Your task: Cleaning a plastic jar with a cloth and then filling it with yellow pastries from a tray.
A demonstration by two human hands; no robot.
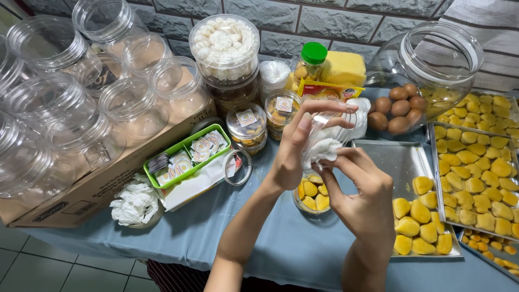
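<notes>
While a clear lid [330, 121] is wiped with white tissue [323, 148], both are held above the part-filled jar [312, 196].
Lid is pinched in the left hand [294, 148]; tissue is pressed by the right hand [367, 197]; seating it squarely on the jar at 6 o'clock seems called for.

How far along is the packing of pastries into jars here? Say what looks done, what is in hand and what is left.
Done: two small filled jars stand closed and labelled. In hand: the left hand and right hand work white tissue above an open, part-filled jar. Left: yellow pastries on the trays, and empty jars on the box.
</notes>
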